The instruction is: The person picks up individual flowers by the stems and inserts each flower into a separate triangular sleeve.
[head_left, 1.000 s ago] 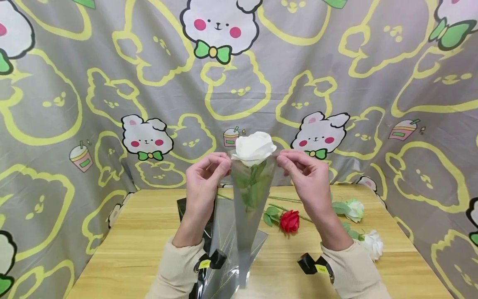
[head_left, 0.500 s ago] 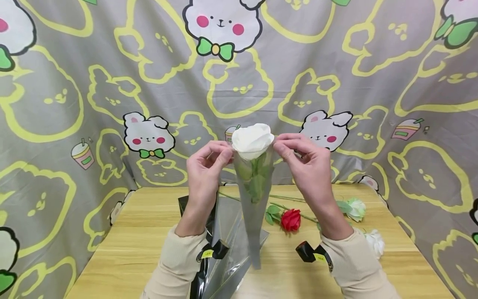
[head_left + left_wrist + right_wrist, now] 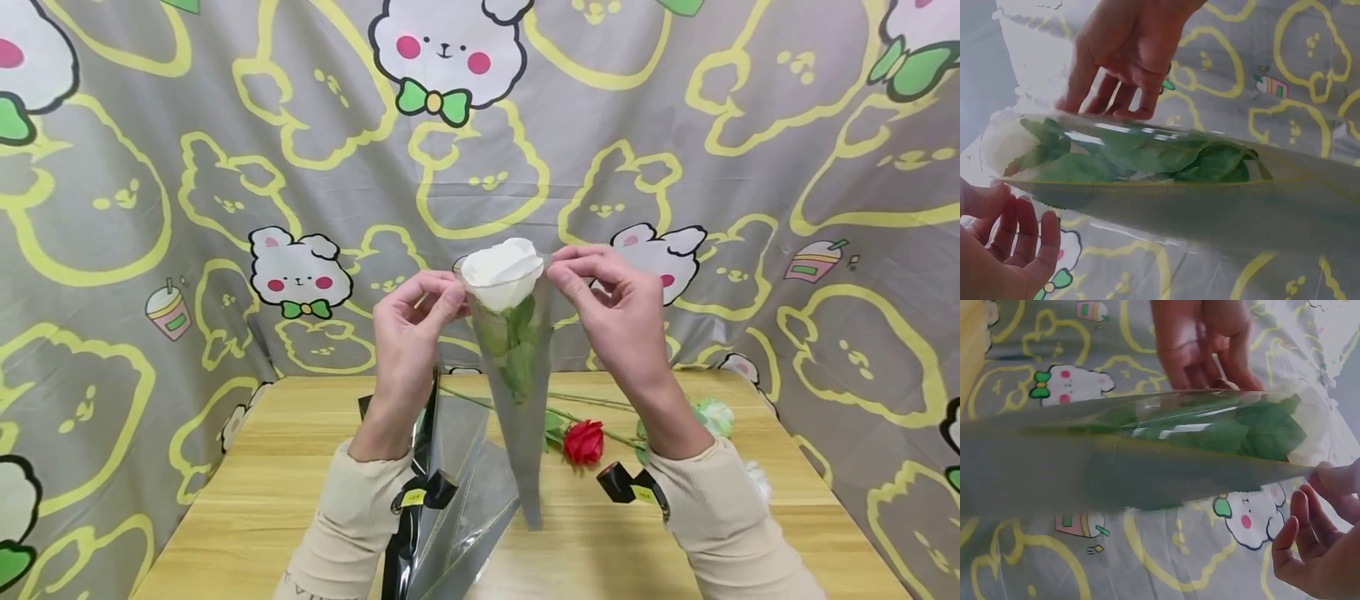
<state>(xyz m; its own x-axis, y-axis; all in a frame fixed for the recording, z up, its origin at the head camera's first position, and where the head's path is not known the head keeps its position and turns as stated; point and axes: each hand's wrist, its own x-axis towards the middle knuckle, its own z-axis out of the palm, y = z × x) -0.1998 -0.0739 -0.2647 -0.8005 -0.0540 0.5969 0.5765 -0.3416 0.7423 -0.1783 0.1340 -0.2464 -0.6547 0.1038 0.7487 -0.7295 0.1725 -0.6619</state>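
White rose (image 3: 502,273) raised slightly, left hand (image 3: 405,343), right hand (image 3: 624,323) upright, fingers (image 3: 588,267) pinching wrapper (image 3: 522,446) rim

A full white rose with layered, cupped petals (image 3: 502,268) stands in a long, cone-shaped, clear-grey plastic sleeve (image 3: 528,467). The bloom sits at the sleeve's wide mouth, its upper petals rising above the rim and its lower ones inside. Below it, broad green leaves (image 3: 519,346) show through the glossy film, gathered close together; lower down, the film looks greyer and hides the stem. A thin gold line (image 3: 1147,183) runs along the sleeve. The left hand (image 3: 411,325) and right hand (image 3: 617,312) pinch opposite sides of the mouth, holding the cone nearly upright, its narrow end down and slanting slightly toward the right.
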